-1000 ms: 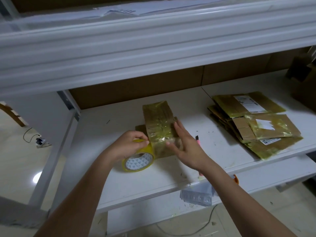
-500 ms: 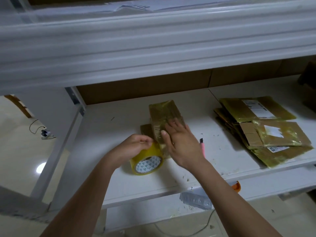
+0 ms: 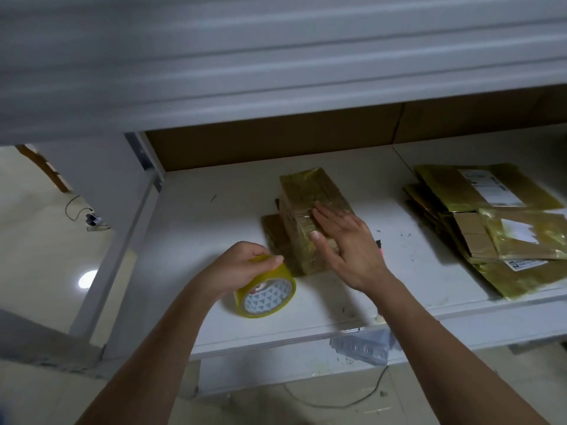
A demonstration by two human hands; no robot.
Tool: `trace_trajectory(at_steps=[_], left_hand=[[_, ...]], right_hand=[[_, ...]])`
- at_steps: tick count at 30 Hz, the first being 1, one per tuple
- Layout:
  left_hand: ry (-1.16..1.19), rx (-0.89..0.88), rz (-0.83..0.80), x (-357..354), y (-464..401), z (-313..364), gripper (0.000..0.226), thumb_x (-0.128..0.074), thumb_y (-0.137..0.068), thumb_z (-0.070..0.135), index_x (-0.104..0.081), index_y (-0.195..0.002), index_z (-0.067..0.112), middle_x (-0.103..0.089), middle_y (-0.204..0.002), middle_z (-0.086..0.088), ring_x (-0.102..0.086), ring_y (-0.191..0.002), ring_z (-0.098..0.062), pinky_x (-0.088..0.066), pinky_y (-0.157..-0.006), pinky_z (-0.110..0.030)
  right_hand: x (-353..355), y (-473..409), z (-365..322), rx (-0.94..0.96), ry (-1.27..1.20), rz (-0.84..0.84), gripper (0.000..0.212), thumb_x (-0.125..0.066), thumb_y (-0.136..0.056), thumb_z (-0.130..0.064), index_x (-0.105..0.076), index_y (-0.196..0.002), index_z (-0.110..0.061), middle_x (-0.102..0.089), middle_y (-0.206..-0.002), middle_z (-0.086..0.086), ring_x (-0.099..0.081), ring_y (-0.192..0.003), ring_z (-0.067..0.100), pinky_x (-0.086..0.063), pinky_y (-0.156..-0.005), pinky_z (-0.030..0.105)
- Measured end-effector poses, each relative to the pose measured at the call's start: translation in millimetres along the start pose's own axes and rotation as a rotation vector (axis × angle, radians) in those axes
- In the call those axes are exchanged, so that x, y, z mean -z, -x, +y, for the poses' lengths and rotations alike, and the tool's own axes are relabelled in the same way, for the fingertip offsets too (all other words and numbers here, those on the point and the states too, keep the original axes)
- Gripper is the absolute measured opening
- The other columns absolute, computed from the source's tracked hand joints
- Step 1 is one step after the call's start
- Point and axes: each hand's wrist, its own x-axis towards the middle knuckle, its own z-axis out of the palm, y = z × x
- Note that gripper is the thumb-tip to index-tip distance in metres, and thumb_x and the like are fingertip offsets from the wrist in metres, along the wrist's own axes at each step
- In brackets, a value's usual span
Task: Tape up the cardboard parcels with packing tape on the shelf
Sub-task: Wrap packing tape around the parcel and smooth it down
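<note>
On the white shelf [image 3: 214, 228], the right hand [image 3: 346, 250] lies flat, pressing tape onto a wrapped cardboard parcel [image 3: 310, 207] at centre. At seven o'clock, the left hand [image 3: 242, 268] grips the packing tape roll [image 3: 265, 294]. Next likely: cutting the tape.

The scene is dim and flat, with a greenish-grey cast. The upper shelf beam [image 3: 276, 56] is smeared by motion blur into soft horizontal streaks. A round white glare spot [image 3: 88, 279] shines on the glossy floor at the left. The taped parcel [image 3: 310, 204] and the stack of parcels [image 3: 497, 228] at the shelf's right edge show faint sheen. Soft shadows lie on the shelf [image 3: 214, 216] beneath the hands. Straight lines bow toward the frame's edges, and fine detail is soft throughout.
</note>
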Motion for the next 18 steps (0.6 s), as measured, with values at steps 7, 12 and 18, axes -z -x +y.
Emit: trace_trajectory(at_steps=[7, 12, 18], left_hand=[[0.1, -0.018, 0.069, -6.4, 5.3, 1.8, 0.018, -0.064, -0.091, 0.04, -0.067, -0.094, 0.023, -0.07, -0.088, -0.003, -0.069, -0.074, -0.018, -0.048, -0.055, -0.023], [0.166, -0.026, 0.086, -4.2, 8.7, 1.9, 0.016, -0.057, -0.098, 0.032, -0.068, -0.091, 0.022, -0.073, -0.094, -0.004, -0.068, -0.075, -0.013, -0.047, -0.052, -0.017], [0.128, -0.07, 0.118, -18.0, -3.8, 9.7, 0.012, -0.062, -0.096, 0.027, -0.068, -0.091, 0.018, -0.07, -0.082, 0.004, -0.065, -0.074, -0.01, -0.047, -0.062, -0.016]], right_hand=[[-3.4, -4.0, -19.2, -0.121, 0.03, 0.082, 0.076, -0.025, -0.086, -0.071, -0.056, -0.136, -0.024, -0.05, -0.145, -0.007, -0.038, -0.138, 0.008, -0.013, -0.116, 0.029], [-16.7, -2.9, -31.7, -0.226, 0.17, 0.101, 0.08, -0.027, -0.081, -0.074, -0.052, -0.138, -0.024, -0.046, -0.148, -0.008, -0.032, -0.142, 0.007, 0.005, -0.119, 0.036], [-20.5, -5.9, -21.0, -0.15, 0.123, 0.109, 0.063, -0.051, -0.082, -0.055, -0.057, -0.132, -0.017, -0.053, -0.143, -0.001, -0.04, -0.138, 0.016, -0.012, -0.119, 0.042]])
